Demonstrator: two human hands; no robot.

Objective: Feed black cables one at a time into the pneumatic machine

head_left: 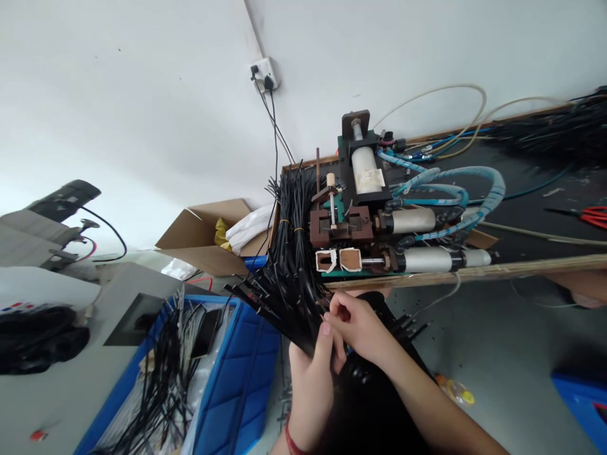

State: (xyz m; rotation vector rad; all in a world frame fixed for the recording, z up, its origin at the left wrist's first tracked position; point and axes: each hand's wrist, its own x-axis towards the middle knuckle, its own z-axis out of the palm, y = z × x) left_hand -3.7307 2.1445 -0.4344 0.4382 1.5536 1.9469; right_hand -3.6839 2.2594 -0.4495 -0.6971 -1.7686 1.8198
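Note:
My left hand grips a fanned bundle of black cables from below, thumb on top. My right hand comes in from the right and pinches at the same bundle near its lower end, fingertips touching the left thumb. The cable ends spread up and left, toward a second tied bundle of black cables that leans against the workbench edge. A small pneumatic machine with metal cylinders and blue hoses stands on the workbench just above my hands.
A blue crate with loose black cables sits lower left, beside a grey machine. An open cardboard box stands behind it. A wall socket feeds black cords. Red-handled pliers and more cables lie far right; another blue bin shows lower right.

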